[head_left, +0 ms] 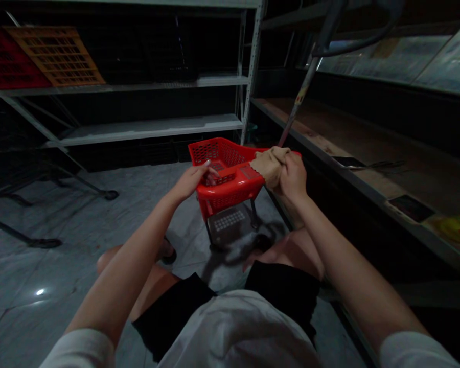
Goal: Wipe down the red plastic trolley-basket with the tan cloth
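while the left hand steadies, the right hand works the cloth

as i read it from my remote seat, the step in hand is wiping: the right hand (294, 176) is closed on a crumpled beige cloth (268, 167), bunched against the right end of the red plastic shopping cart (223, 191). the cart stands upright on the floor between the bent legs (297, 250). the left hand (191, 180) lies over its left corner, fingers reaching into the opening (i cannot tell how firmly they grip). i judge that a further stroke calls for light pressure along the rim, with the left hand as a brace.

to the right my room is tight: the wooden shelf (329, 120) runs close beside the right hand, and a slanted pole (297, 102) rises just behind the cloth. beyond the cart stands a metal rack (252, 71). leftward, the tiled floor (138, 191) offers open room before the dark footed legs (44, 243).
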Motion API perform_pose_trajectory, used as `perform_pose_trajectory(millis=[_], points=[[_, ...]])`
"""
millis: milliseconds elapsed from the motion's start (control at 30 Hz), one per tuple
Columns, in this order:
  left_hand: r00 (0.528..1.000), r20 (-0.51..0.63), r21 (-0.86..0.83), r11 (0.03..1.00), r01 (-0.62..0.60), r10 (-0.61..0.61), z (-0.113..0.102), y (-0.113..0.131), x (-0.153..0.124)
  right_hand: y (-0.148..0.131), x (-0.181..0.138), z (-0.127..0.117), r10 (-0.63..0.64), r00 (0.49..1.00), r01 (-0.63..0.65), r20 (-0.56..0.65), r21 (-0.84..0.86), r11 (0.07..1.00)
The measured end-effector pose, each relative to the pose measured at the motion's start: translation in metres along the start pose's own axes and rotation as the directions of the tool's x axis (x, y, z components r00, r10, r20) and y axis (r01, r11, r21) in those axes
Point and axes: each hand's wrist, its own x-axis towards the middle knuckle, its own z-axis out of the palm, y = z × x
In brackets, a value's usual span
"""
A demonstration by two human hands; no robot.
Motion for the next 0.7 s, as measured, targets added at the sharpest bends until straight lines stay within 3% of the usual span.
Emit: perform_pose_trajectory(millis=[100, 200, 300, 467, 700], points=[[0.999, -0.038, 0.305, 0.952, -0.015, 0.028, 0.006, 0.031, -0.015, -0.073, -0.027, 0.013, -0.185, 0.983, 0.183, 0.004, 0.117, 0.976], [0.985, -0.17, 0.702, 0.7, 0.13, -0.012, 0.009, 0.049, -0.027, -0.14, -0.044, 0.026, -0.382, 0.924, 0.371, 0.038, 0.162, 0.914], [0.957, -0.275, 0.803, 0.524, 0.284, -0.097, 0.0, 0.048, -0.032, -0.172, -0.049, 0.037, -0.461, 0.885, 0.451, 0.073, 0.122, 0.884], [0.937, -0.334, 0.776, 0.536, 0.333, -0.099, -0.031, 0.029, -0.025, -0.157, -0.056, 0.029, -0.538, 0.835, 0.536, 0.119, 0.048, 0.843], [0.956, -0.262, 0.583, 0.768, 0.263, -0.129, -0.052, 0.014, -0.009, -0.09, -0.081, -0.012, -0.427, 0.904, 0.426, 0.017, -0.135, 0.895]])
